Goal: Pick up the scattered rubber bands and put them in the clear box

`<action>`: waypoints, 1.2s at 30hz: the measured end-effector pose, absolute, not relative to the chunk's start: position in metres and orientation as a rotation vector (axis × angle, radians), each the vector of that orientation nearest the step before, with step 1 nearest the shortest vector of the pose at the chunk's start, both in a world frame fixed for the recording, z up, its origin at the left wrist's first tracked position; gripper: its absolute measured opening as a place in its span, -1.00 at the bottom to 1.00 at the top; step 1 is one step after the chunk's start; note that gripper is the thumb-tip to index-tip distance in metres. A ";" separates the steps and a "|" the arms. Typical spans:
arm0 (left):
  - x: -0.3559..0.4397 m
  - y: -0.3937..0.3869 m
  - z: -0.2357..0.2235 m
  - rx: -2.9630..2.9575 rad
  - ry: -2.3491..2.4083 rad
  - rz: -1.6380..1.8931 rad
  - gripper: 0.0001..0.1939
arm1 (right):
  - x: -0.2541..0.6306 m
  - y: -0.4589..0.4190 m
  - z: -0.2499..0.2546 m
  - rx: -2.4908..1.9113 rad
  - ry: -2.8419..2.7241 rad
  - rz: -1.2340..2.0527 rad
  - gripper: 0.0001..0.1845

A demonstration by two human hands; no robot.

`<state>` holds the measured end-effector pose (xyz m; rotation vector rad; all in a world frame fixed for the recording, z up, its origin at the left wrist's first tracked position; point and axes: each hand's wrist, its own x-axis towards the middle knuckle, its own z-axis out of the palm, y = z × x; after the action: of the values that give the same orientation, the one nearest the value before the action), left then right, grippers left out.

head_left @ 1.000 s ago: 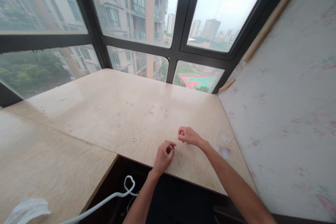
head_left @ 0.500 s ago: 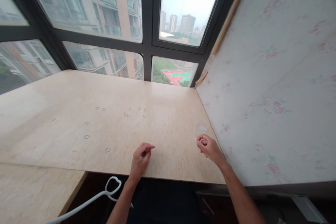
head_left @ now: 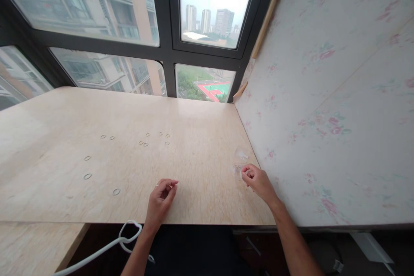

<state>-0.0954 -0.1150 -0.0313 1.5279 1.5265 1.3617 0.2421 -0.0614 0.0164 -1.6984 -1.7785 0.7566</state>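
In the head view a clear plastic box (head_left: 240, 156) lies on the pale worktop (head_left: 200, 138), the papered wall (head_left: 323, 146) just to its right. The person's right hand (head_left: 256, 181) is at the near right side of this box, its curled fingers overlapping the edge from where I look. Something pale shows between thumb and forefinger, too small for me to name, and I can't tell whether the grip is closed on it.

The left hand (head_left: 161, 198) is well left of the box and a bit nearer the person. Its fingers bend loosely, thumb close to forefinger; whether that grip has anything, I can't tell either. A thin band (head_left: 157, 185) sits on one finger.

Farther left of the box, eleven thin rings (head_left: 87, 178) lie flat and scattered. A white cable (head_left: 97, 252) loops left of the box, nearer the person, and the dark window frame (head_left: 207, 57) stands beyond it.
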 end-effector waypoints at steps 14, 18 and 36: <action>-0.093 -0.110 -0.036 1.742 1.483 1.330 -0.79 | 0.247 -0.059 0.012 -1.724 -1.806 0.702 -0.85; -0.092 -0.112 -0.035 1.713 1.516 1.315 -0.79 | 0.240 -0.070 0.011 -1.665 -1.839 0.692 -0.84; -0.152 -0.070 -0.001 1.159 2.022 1.270 -0.69 | 0.148 -0.075 -0.024 -1.088 -2.073 1.226 -0.87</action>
<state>-0.1522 -0.0697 -0.0014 1.1588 2.0217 1.2699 0.1480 -0.0751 -0.0243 -1.0884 -2.0725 1.2259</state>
